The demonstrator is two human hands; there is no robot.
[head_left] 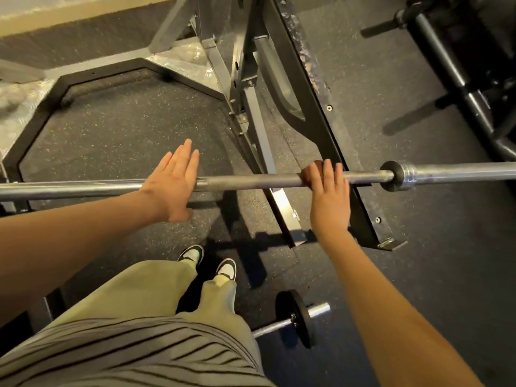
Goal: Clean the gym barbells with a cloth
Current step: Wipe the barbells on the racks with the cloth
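Note:
A long steel barbell (251, 180) runs left to right across the middle of the view, with a black collar and sleeve (396, 178) at its right end. My left hand (170, 182) lies flat over the bar with straight fingers pointing away from me. My right hand (329, 191) presses a small reddish-brown cloth (311, 173) onto the bar just left of the collar, fingers straight over it. Most of the cloth is hidden under that hand.
A grey and black rack frame (315, 107) slants under the bar towards the back. A short dumbbell bar with a black plate (293, 317) lies on the speckled rubber floor near my feet. Another black machine (460, 65) stands at the back right.

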